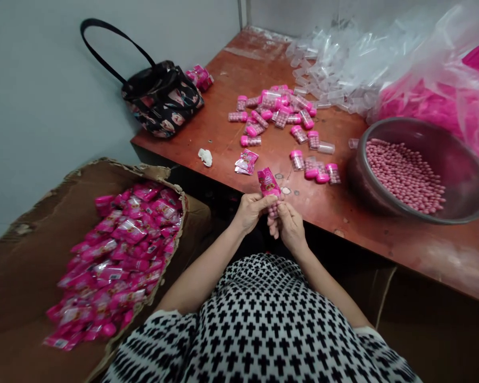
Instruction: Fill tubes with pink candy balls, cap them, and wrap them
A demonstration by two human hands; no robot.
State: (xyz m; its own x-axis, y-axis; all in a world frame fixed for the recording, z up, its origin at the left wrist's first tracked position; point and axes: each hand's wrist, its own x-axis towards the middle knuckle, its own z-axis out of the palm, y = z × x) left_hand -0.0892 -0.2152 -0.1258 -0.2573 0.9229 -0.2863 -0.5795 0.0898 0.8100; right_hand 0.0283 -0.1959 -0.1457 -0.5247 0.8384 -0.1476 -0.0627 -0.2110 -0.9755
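Above the desk's front edge, my left hand (249, 213) pinches a printed pink sachet (268, 182). A small clear tube (273, 209) of pink balls shows just below the sachet, with my right hand (291, 226) closed around its side. Fingers cover much of the tube, and I cannot tell how far the sachet goes over it. Flat pink sachets (246, 161) lie on the desk just beyond my left hand. Farther back are several pink-capped tubes (281, 117) filled with similar balls, and a few more tubes (312, 169) lie closer, to the right.
A grey bowl (459, 181) of pink balls (403, 175) stands at the right. Behind it are a plastic bag of pink pieces (427, 103) and clear empty tubes (327, 74). A cardboard box (19, 255) of filled pink packets (115, 260) is at left, below a flowered handbag (163, 101).
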